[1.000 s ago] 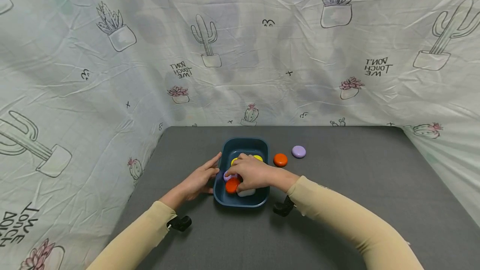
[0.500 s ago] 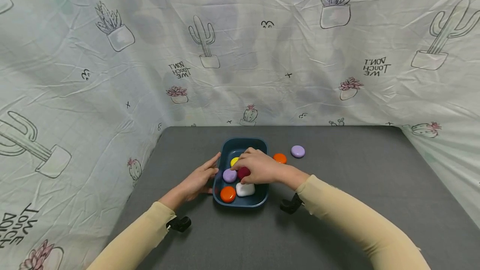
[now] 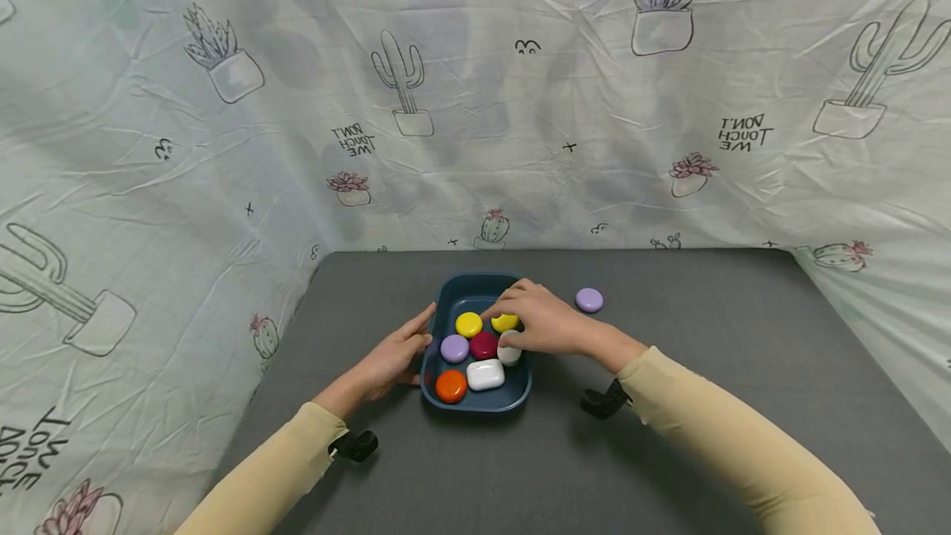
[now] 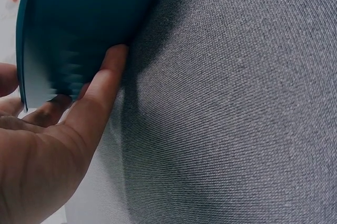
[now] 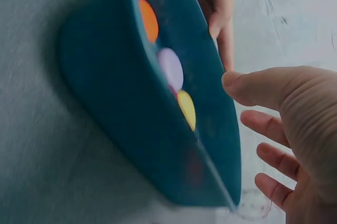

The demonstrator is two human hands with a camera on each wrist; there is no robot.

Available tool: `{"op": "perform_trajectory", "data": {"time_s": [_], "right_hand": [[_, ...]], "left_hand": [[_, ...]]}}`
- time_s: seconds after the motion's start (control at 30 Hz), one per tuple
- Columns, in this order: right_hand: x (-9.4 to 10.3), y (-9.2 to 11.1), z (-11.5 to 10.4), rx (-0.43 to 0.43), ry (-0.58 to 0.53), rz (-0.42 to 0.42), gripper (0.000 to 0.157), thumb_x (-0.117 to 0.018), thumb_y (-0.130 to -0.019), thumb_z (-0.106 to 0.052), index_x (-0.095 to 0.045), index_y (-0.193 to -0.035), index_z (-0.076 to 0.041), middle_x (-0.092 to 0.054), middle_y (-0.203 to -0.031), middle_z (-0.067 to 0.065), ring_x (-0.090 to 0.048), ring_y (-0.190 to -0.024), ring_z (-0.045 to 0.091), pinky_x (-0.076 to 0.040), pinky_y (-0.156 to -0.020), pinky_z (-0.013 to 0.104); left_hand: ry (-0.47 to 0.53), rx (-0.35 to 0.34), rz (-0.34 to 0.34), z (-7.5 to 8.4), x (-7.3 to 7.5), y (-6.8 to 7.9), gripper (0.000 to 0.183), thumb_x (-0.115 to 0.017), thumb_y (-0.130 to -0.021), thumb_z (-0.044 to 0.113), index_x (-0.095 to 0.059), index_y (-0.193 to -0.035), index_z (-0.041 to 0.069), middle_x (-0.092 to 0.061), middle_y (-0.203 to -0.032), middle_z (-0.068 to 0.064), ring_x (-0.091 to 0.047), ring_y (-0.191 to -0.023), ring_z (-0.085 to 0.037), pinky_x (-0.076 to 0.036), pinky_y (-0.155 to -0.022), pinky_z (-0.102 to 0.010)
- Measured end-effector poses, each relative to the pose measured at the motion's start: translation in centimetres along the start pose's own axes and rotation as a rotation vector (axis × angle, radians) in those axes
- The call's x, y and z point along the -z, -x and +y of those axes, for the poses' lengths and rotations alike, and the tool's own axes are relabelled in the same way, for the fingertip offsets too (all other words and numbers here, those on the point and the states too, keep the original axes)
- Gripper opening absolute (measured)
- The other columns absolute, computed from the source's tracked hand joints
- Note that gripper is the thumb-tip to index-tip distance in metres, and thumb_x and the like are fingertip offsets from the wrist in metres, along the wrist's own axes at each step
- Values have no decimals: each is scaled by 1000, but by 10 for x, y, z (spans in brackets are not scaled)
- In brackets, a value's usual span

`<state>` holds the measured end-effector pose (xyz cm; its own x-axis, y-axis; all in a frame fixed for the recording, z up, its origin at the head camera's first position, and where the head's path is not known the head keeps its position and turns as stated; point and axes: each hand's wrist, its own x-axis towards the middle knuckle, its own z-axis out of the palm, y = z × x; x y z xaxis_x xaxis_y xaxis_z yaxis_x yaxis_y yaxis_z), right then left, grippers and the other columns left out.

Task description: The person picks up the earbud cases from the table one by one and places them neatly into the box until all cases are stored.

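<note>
A dark blue box (image 3: 475,409) stands on the grey table with several smooth, rounded pieces in it. They include an orange piece (image 3: 451,386), a lilac piece (image 3: 455,348), a dark red piece (image 3: 484,346), a white rectangular piece (image 3: 486,375), a white round piece (image 3: 508,353) and two yellow ones, one being the left yellow piece (image 3: 469,324). My left hand (image 3: 390,360) touches the box's left wall with extended fingers, its thumb (image 4: 108,79) along the outside. Over the right side hovers my right hand (image 3: 542,319), fingers spread and holding nothing, partly covering the white round piece and the right yellow piece (image 3: 504,323).
Another lilac piece (image 3: 589,300) lies on the table (image 3: 706,337), to the right of the box and beyond my right hand. A hanging cloth (image 3: 461,97) printed with cacti rises behind the table and along its left side.
My right hand has moved right across the box, uncovering the dark red and white pieces. Inside, the orange piece has shifted toward the near left corner. The loose orange piece is now hidden.
</note>
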<state>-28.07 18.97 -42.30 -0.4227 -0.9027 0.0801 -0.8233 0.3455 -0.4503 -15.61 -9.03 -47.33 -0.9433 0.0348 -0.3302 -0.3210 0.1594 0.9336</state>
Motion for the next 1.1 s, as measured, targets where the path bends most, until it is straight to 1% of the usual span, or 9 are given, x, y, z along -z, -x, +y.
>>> {"op": "perform_trajectory", "data": {"time_s": [0.1, 0.27, 0.47, 0.67, 0.9, 1.03, 1.1], "right_hand": [[4, 9, 10, -19, 3, 43, 43, -79, -92, -29, -70, -134, -24, -63, -131, -2, -43, -126, 24, -40, -101, 48], [13, 27, 25, -75, -38, 104, 44, -80, -91, -27, -70, -134, -20, -62, -133, 1, -44, -126, 26, -42, -100, 51], [23, 43, 44, -117, -33, 142, 45, -78, -93, -26, -69, -135, -18, -63, -132, 3, -45, -125, 29, -40, -100, 55], [24, 58, 65, -184, -50, 187, 42, -77, -94, -25, -69, -135, -20, -62, -136, 7, -43, -130, 33, -36, -104, 60], [27, 74, 84, -220, -62, 231, 45, -74, -96, -28, -66, -138, -13, -63, -137, 9, -44, -126, 33, -37, -101, 59], [30, 83, 91, -252, -94, 244, 49, -71, -98, -34, -64, -140, -10, -62, -136, 10, -44, -125, 34, -37, -99, 58], [31, 86, 94, -268, -105, 248, 50, -71, -98, -34, -63, -141, -10, -62, -135, 11, -44, -125, 34, -36, -100, 58]], "left_hand": [[-8, -7, 4, -1, 0, 0, 61, -44, -110, 22, -23, -162, 43, -23, -167, -13, -49, -130, -36, -56, -80, -47], [-25, -13, 10, -3, 0, 0, 60, -44, -110, 23, -23, -162, 43, -22, -167, -13, -49, -130, -37, -56, -80, -47], [-39, -15, 17, -2, 0, 0, 61, -45, -109, 24, -23, -162, 44, -26, -166, -12, -52, -125, -35, -55, -77, -45], [-62, -14, 33, 0, -2, 0, 61, -43, -109, 23, -21, -163, 43, -24, -166, -13, -52, -123, -34, -55, -74, -43], [-82, -13, 28, 0, -1, 0, 62, -43, -108, 23, -21, -162, 44, -23, -166, -13, -52, -120, -35, -55, -73, -42], [-86, -15, 18, -1, 0, 1, 62, -43, -108, 24, -20, -162, 44, -20, -167, -13, -52, -121, -35, -55, -74, -42], [-82, -16, 17, -1, 1, 1, 62, -43, -108, 24, -20, -163, 44, -19, -168, -13, -52, -122, -35, -55, -74, -42]]}}
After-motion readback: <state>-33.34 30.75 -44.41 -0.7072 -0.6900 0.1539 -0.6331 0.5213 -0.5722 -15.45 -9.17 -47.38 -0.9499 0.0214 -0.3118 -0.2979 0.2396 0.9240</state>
